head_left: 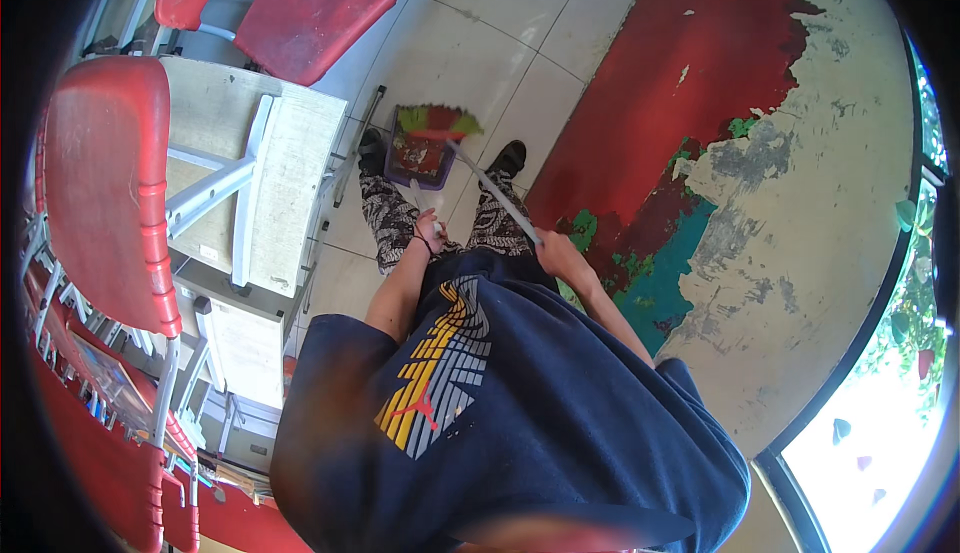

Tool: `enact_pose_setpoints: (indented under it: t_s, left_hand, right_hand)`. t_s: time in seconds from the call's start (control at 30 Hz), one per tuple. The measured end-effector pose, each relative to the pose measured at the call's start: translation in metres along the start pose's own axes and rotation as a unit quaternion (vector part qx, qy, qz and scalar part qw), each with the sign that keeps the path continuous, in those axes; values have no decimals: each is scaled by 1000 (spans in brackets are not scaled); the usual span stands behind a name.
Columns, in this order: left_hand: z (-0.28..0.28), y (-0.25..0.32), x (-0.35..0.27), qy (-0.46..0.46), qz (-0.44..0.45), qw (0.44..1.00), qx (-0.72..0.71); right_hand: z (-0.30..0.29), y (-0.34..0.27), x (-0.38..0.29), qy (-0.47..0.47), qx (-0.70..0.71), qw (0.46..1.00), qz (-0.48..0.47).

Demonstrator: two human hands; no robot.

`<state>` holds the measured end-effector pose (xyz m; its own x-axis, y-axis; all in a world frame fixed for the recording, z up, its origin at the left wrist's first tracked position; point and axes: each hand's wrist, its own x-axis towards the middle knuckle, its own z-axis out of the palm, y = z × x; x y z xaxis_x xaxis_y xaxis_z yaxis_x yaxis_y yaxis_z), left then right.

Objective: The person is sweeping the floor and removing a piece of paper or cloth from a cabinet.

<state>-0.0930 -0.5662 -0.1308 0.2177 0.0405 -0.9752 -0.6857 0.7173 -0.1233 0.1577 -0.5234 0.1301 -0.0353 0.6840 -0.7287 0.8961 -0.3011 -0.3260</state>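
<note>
My left hand (pixel 431 230) is closed around the pale handle of a purple-rimmed dustpan (pixel 389 154), which lies on the tiled floor between my feet. My right hand (pixel 559 254) grips the light grey stick of a broom (pixel 504 200). The stick slants down to the broom's head, whose yellow-green bristles (pixel 469 122) lie over the far part of the dustpan and stick out past its right side. Bits of debris (pixel 421 154) show inside the pan. The bristles look slightly blurred.
White desks (pixel 289 200) and red chairs (pixel 101 193) are stacked at the left, with another red chair seat (pixel 319 13) at the upper left. Along the right runs a wall with peeling red paint (pixel 630 103), beside a bright window (pixel 885 433). Pale floor tiles (pixel 480 35) stretch ahead.
</note>
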Motion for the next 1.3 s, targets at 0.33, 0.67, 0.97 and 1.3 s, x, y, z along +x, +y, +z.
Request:
enact_pose_setpoints:
  t_s: [0.33,0.67,0.97,1.3]
  left_hand:
    - [-2,14,-55,-1,-2,995,96]
    - [-35,3,-11,69,26,972,222]
    - [-12,8,-2,72,6,977,202]
    - [0,12,-9,31,10,976,216]
  right_hand:
    - [-78,-4,-51,16,156,975,155]
    - [-25,7,24,127,129,974,136]
    - [40,49,-43,4,91,994,66]
    - [-83,24,-100,-138,347,884,282]
